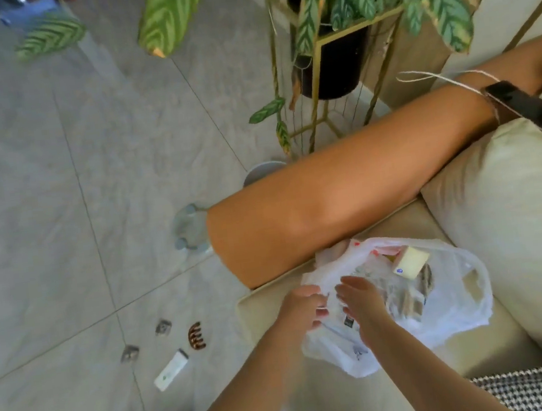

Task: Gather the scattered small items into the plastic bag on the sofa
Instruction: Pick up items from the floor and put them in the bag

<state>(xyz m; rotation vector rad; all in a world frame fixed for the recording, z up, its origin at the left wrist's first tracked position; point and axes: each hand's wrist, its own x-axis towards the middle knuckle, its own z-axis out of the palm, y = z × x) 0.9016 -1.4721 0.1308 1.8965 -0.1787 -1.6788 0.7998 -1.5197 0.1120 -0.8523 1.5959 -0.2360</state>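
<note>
Here, left hand [303,309] pinching plastic bag [450,313] rim — right hand [363,301] (fingers straight) inside.

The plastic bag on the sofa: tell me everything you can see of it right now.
The plastic bag is thin, translucent white film, crumpled, lying slumped on the beige sofa seat beside the person's bare thigh. Its mouth gapes upward. Inside show a pale yellow rectangular block near the top and blurred dark and clear packets beneath. The left hand pinches the near rim; the right hand reaches over the opening, fingers fairly straight.
</note>
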